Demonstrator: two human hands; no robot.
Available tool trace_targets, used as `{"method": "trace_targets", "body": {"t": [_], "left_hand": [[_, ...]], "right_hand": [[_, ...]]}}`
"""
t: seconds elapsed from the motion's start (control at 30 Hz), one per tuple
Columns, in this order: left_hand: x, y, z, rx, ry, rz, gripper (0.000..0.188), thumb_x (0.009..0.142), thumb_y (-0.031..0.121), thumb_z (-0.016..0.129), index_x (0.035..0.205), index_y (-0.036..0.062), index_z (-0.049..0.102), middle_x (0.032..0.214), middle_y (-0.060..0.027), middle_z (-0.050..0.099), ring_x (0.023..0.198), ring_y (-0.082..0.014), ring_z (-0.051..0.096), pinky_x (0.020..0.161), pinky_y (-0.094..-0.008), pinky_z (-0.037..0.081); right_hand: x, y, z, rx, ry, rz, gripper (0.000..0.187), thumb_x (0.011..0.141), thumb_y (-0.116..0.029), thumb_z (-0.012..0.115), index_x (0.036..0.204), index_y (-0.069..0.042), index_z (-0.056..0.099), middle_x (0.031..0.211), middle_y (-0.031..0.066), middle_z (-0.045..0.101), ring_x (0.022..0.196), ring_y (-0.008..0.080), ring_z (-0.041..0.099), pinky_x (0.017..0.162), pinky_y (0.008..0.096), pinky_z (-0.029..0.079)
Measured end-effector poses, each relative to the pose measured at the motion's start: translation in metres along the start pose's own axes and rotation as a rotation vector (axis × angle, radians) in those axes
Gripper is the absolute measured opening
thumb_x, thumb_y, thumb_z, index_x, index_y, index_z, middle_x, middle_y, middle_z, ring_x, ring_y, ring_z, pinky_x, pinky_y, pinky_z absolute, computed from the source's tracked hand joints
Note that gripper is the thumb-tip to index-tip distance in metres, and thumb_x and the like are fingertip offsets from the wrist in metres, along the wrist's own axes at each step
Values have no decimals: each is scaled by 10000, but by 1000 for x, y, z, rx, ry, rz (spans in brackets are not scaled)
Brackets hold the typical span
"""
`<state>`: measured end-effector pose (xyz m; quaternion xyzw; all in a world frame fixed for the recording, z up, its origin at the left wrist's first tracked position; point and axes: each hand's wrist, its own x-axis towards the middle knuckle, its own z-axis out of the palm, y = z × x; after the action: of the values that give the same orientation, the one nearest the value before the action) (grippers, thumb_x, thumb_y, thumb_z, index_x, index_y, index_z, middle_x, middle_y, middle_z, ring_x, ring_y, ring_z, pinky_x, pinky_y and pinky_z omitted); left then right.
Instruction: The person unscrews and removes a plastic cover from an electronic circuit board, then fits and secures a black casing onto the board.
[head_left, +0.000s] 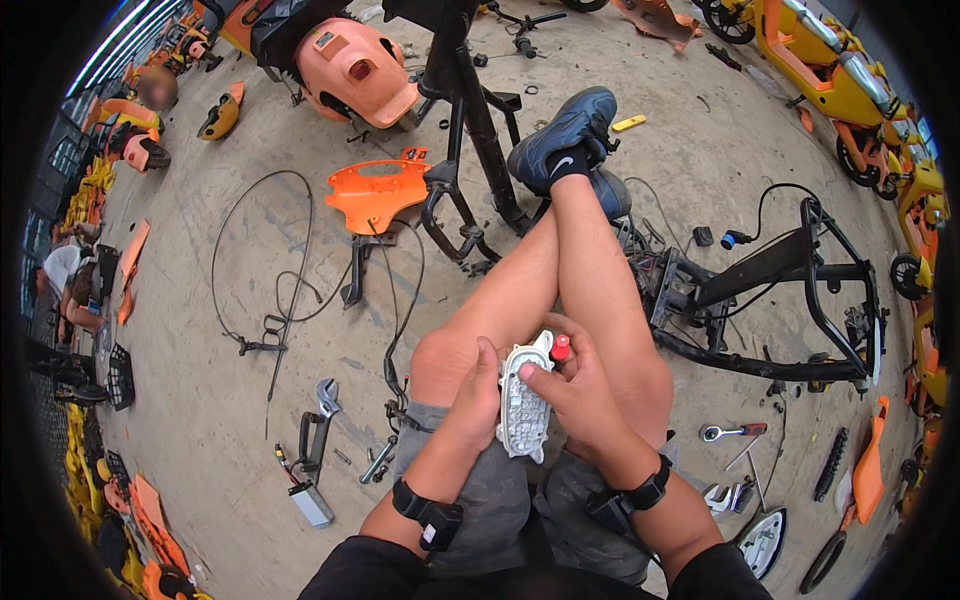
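Observation:
Over my lap is a white oval housing (pixel 525 412) with a silvery, ribbed inner face, which looks like a lamp housing. My left hand (pixel 477 402) closes along its left edge, thumb pointing up. Its right side is gripped by my right hand (pixel 583 388), whose thumb presses on the upper part of the inner face. A small red cylindrical piece (pixel 560 347) sticks up by the right fingers; whether it is a cap or a tool handle I cannot tell. Some fingers of both hands are hidden behind the housing.
Left on the floor lie an adjustable wrench (pixel 328 396), a silver box with wires (pixel 310 506) and an orange panel (pixel 376 195). A black scooter frame (pixel 770 275), a ratchet (pixel 733 432) and a black spring (pixel 831 464) lie right. Another frame (pixel 468 110) stands ahead. A person (pixel 66 275) sits far left.

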<state>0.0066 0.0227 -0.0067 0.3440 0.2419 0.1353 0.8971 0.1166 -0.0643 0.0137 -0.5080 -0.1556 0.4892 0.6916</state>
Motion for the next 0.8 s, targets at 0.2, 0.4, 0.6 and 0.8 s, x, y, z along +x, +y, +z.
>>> {"method": "trace_targets", "body": {"t": [0.2, 0.4, 0.6, 0.8], "left_hand": [[-7, 6, 3, 62, -41, 58, 345, 995, 190, 564, 1274, 2, 492, 1097, -44, 626, 971, -92, 609, 813, -253, 498], [-6, 2, 4, 115, -46, 98, 352, 991, 131, 559, 1305, 7, 459, 1144, -44, 607, 999, -89, 600, 825, -249, 496], [-4, 3, 5, 147, -67, 110, 381, 996, 114, 534, 1344, 1, 430, 1195, -54, 584, 1059, -100, 585, 867, -257, 490], [-4, 3, 3, 153, -72, 114, 367, 994, 98, 534, 1333, -13, 446, 1180, -51, 584, 1054, -95, 576, 865, -259, 485]], "right_hand": [[2, -3, -4, 24, 74, -13, 557, 899, -64, 678, 1360, 31, 380, 1118, 83, 582, 962, 110, 609, 837, 250, 513], [3, -7, -3, -2, 47, 30, 477, 916, -84, 662, 1327, 17, 442, 1179, 90, 603, 1051, 136, 596, 907, 277, 493], [7, -1, -9, -14, 17, 22, 384, 928, -81, 644, 1265, 6, 482, 1197, 118, 619, 1067, 162, 604, 914, 303, 498], [6, 5, -10, -70, 41, 13, 276, 940, -88, 630, 1178, -9, 512, 1139, 94, 640, 1024, 139, 607, 880, 284, 501]]}}
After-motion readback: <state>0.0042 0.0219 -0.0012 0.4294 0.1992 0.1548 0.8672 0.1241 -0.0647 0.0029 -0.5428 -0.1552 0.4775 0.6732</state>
